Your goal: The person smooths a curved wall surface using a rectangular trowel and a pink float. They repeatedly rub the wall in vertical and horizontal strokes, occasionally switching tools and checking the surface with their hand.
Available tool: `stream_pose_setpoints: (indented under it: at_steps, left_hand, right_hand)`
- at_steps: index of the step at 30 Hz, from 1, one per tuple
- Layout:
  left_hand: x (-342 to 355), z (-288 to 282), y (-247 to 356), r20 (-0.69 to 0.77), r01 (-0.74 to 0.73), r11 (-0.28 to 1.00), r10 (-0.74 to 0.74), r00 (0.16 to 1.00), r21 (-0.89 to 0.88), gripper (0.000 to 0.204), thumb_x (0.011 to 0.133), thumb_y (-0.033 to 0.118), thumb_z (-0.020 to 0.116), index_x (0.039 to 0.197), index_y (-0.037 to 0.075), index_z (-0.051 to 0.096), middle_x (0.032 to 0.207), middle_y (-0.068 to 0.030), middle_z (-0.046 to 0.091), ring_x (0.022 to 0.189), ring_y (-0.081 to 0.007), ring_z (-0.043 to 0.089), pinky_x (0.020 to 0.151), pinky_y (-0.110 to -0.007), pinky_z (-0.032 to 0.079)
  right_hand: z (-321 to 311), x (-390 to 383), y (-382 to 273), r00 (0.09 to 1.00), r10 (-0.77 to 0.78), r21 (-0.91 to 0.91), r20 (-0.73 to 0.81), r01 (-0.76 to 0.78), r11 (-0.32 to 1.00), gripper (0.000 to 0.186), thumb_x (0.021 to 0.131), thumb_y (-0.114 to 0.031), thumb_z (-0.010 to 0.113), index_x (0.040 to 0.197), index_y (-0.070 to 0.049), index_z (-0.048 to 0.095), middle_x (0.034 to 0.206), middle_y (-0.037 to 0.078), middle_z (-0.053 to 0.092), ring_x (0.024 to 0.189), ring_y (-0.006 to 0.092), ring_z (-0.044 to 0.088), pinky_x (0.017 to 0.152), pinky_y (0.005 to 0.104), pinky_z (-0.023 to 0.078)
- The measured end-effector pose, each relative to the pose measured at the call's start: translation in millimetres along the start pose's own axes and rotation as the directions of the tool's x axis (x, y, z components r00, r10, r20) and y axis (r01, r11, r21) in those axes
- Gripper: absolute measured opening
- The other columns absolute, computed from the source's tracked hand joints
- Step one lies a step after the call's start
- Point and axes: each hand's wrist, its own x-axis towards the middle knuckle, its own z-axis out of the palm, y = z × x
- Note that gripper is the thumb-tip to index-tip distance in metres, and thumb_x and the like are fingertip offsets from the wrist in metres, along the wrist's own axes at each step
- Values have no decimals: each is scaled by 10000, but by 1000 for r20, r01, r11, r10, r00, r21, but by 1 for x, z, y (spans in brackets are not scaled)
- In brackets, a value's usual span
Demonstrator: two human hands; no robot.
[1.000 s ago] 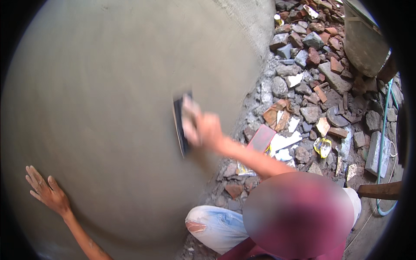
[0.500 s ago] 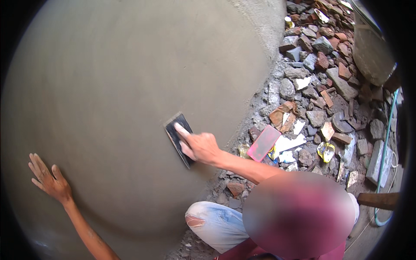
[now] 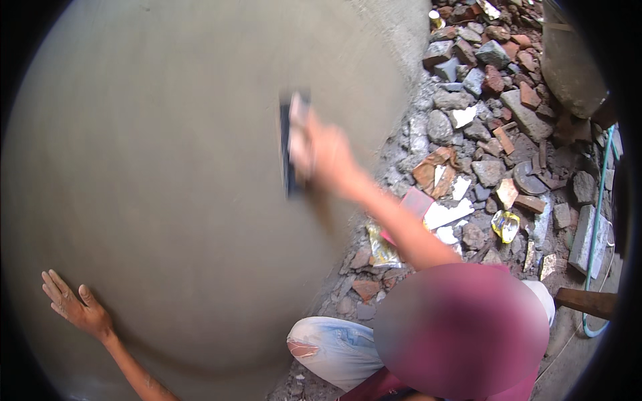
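Note:
My right hand [image 3: 328, 157] grips a dark rectangular plastering float [image 3: 289, 150], with its fingers along the back. The float lies against a broad, smooth grey cement surface [image 3: 187, 167], its long side running nearly up and down the view. Both hand and float are smeared by motion. At the lower left, my left hand [image 3: 79, 313] is stretched out with fingers straight and thumb apart, holding nothing. It is over the same cement; whether the palm presses on it I cannot tell. The right upper arm is hidden behind a blurred patch.
Broken stone and brick rubble [image 3: 495, 113] borders the cement on the right. Among it lie a pink flat piece [image 3: 416, 202], white scraps and a yellow wrapper [image 3: 505, 226]. A large grey container [image 3: 574, 67] and a teal hose [image 3: 594, 250] are at the far right. My jeans-covered knee [image 3: 334, 347] is bent below.
My right hand has swept the float up the cement, and the float now stands more upright in the view. My left hand sits a little lower. The rubble has shifted slightly in view.

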Motion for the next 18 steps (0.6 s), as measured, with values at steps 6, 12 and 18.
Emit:
stream_pose_setpoints:
  at_steps: [6, 12, 18]
  left_hand:
    - [-7, 7, -13, -2, -30, 999, 30, 1000, -19, 720, 1045, 636, 291, 1561, 146, 399, 1640, -30, 344, 1519, -315, 288, 1218, -571, 172]
    - [9, 7, -6, -52, -75, 997, 76, 996, 23, 705, 1048, 624, 301, 1565, 153, 392, 1637, -35, 351, 1501, -330, 322, 1213, -542, 204]
    - [10, -4, 1, -15, -77, 997, 78, 997, 14, 726, 1035, 644, 327, 1536, 132, 444, 1622, -62, 373, 1491, -346, 334, 1198, -543, 254]
  right_hand:
    - [-19, -75, 1, 994, 108, 55, -20, -107, 993, 727, 935, -296, 664, 1538, -53, 340, 1122, 195, 712, 661, 361, 690, 639, 461, 570]
    - [-61, 217, 121, 975, 199, 56, -96, -194, 979, 578, 943, -414, 597, 1398, -68, 508, 1333, 237, 611, 1200, 419, 597, 1016, 464, 481]
    - [-7, -55, -1, 984, 94, -15, 151, -93, 996, 771, 886, -236, 666, 1560, -92, 320, 995, 245, 694, 783, 377, 688, 695, 517, 548]
